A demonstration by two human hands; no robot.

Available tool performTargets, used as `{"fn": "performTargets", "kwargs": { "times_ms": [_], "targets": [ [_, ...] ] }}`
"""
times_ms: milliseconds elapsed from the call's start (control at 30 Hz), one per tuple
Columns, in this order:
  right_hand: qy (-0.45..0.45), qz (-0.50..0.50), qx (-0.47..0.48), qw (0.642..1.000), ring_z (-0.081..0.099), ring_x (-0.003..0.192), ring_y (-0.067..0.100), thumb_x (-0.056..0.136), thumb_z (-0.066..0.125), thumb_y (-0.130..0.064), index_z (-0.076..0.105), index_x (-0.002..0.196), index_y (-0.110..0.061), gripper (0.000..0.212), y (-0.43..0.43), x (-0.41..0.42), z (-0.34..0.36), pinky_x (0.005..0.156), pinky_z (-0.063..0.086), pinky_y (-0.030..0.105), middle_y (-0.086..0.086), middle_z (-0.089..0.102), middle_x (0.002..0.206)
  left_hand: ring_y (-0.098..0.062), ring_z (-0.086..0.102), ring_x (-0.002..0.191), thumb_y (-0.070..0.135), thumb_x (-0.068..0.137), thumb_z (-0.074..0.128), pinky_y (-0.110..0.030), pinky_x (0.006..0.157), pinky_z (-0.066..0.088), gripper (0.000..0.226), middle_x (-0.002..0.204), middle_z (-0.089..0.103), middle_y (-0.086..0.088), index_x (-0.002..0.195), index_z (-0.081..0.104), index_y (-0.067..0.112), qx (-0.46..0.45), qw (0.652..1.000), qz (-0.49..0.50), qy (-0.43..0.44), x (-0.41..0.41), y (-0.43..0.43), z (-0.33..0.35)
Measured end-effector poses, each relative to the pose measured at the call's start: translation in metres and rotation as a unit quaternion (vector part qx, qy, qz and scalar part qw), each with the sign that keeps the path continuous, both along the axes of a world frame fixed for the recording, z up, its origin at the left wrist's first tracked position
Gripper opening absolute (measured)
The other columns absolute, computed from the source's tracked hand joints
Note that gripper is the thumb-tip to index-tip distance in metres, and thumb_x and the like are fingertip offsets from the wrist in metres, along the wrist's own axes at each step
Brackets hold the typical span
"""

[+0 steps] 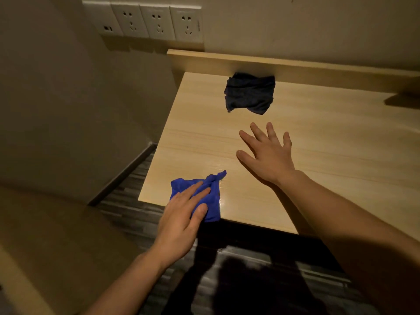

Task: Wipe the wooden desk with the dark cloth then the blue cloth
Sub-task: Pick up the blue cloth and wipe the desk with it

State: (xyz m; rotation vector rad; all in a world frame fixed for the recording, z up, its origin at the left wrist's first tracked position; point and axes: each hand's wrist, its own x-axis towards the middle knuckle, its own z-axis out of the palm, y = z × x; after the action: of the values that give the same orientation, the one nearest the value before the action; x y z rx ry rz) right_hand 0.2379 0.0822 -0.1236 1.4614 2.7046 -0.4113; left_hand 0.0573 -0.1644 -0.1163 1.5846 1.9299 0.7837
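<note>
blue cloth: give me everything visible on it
The blue cloth is a bright blue, soft-looking fabric, crumpled rather than folded, with a twisted corner pointing up and right. It lies on the wooden desk at its near left corner, close to the front edge. The left hand rests flat on it, fingers extended, covering its left part; no closed grip shows.

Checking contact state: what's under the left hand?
The blue cloth, bunched at the wooden desk front-left corner, under the left hand fingers. The covered part is hidden.
</note>
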Motion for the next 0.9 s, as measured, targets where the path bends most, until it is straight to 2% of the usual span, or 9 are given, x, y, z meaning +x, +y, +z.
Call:
{"fn": "performTargets", "kwargs": {
  "times_ms": [133, 233, 333, 400, 467, 533, 700, 800, 900],
  "targets": [
    [0.086, 0.006, -0.046, 0.995, -0.002, 0.159, 0.021, 0.105, 0.032, -0.061, 0.034, 0.158, -0.041, 0.057, 0.006, 0.019, 0.008, 0.123, -0.002, 0.058, -0.009, 0.012, 0.172, 0.007, 0.043, 0.144, 0.044, 0.109, 0.042, -0.012, 0.117, 0.029, 0.04, 0.153, 0.052, 0.024, 0.147, 0.053, 0.042, 0.007, 0.975, 0.053, -0.215, 0.021, 0.041, 0.026],
    [0.14, -0.008, -0.041, 0.989, 0.001, 0.159, 0.016, 0.106, 0.037, -0.054, 0.04, 0.155, -0.039, 0.051, 0.007, 0.044, 0.013, 0.122, 0.004, 0.053, -0.01, 0.017, 0.171, 0.0, 0.048, 0.141, 0.036, 0.114, 0.041, -0.006, 0.111, 0.03, 0.038, 0.151, 0.055, 0.015, 0.15, 0.052, 0.033, 0.023, 0.967, 0.101, -0.232, 0.015, 0.104, 0.044],
    [0.156, -0.019, -0.037, 0.987, 0.003, 0.159, 0.014, 0.104, 0.036, -0.056, 0.043, 0.154, -0.039, 0.053, 0.008, 0.066, 0.014, 0.121, 0.006, 0.051, -0.011, 0.018, 0.171, -0.009, 0.037, 0.152, 0.042, 0.115, 0.034, -0.024, 0.122, 0.027, 0.049, 0.166, 0.043, 0.005, 0.16, 0.045, 0.027, 0.026, 0.989, 0.033, -0.142, 0.006, 0.174, 0.04],
    [0.152, -0.031, -0.039, 0.987, 0.003, 0.158, 0.013, 0.1, 0.034, -0.057, 0.042, 0.154, -0.04, 0.057, 0.009, 0.073, 0.013, 0.12, 0.007, 0.05, -0.012, 0.018, 0.17, -0.017, 0.019, 0.161, 0.053, 0.112, 0.027, -0.042, 0.128, 0.016, 0.056, 0.176, 0.025, 0.005, 0.164, 0.036, 0.036, -0.03, 0.999, -0.032, 0.007, 0.005, 0.211, 0.027],
    [0.152, -0.044, -0.034, 0.987, 0.003, 0.158, 0.013, 0.1, 0.033, -0.056, 0.041, 0.155, -0.04, 0.058, 0.009, 0.076, 0.013, 0.12, 0.009, 0.05, -0.011, 0.017, 0.171, -0.024, -0.002, 0.165, 0.064, 0.109, 0.018, -0.055, 0.129, 0.0, 0.061, 0.18, 0.004, 0.005, 0.168, 0.017, 0.047, -0.109, 0.973, -0.092, 0.183, 0.008, 0.231, 0.01],
    [0.158, -0.053, -0.027, 0.986, 0.004, 0.159, 0.014, 0.1, 0.034, -0.054, 0.04, 0.155, -0.04, 0.057, 0.011, 0.073, 0.014, 0.12, 0.009, 0.05, -0.011, 0.017, 0.171, -0.027, -0.014, 0.164, 0.074, 0.104, 0.01, -0.06, 0.127, -0.01, 0.067, 0.179, -0.009, 0.004, 0.167, 0.001, 0.051, -0.138, 0.943, -0.126, 0.275, 0.013, 0.238, 0.002],
    [0.167, -0.01, 0.02, 0.986, 0.008, 0.159, 0.017, 0.105, 0.038, -0.047, 0.039, 0.156, -0.038, 0.051, 0.015, 0.043, 0.023, 0.12, 0.014, 0.048, -0.008, 0.021, 0.17, -0.022, -0.015, 0.164, 0.072, 0.105, 0.012, -0.055, 0.13, -0.007, 0.066, 0.179, -0.01, 0.007, 0.167, 0.001, 0.05, -0.098, 0.949, -0.157, 0.255, -0.005, 0.225, 0.008],
    [0.168, 0.051, 0.043, 0.984, 0.02, 0.157, 0.021, 0.103, 0.041, -0.046, 0.046, 0.153, -0.031, 0.052, 0.023, 0.012, 0.029, 0.117, 0.023, 0.048, -0.004, 0.03, 0.168, -0.023, -0.005, 0.165, 0.063, 0.107, 0.013, -0.051, 0.13, -0.001, 0.065, 0.18, 0.0, 0.004, 0.169, 0.01, 0.043, -0.049, 0.962, -0.098, 0.25, -0.038, 0.202, 0.006],
    [0.11, 0.146, 0.056, 0.981, 0.029, 0.154, 0.025, 0.102, 0.043, -0.049, 0.05, 0.151, -0.028, 0.054, 0.037, -0.021, 0.029, 0.113, 0.035, 0.048, 0.0, 0.035, 0.166, -0.026, -0.003, 0.165, 0.059, 0.107, 0.012, -0.051, 0.13, 0.001, 0.066, 0.18, 0.003, 0.0, 0.17, 0.009, 0.038, -0.082, 0.961, -0.04, 0.261, -0.069, 0.179, -0.003]
  ]
}}
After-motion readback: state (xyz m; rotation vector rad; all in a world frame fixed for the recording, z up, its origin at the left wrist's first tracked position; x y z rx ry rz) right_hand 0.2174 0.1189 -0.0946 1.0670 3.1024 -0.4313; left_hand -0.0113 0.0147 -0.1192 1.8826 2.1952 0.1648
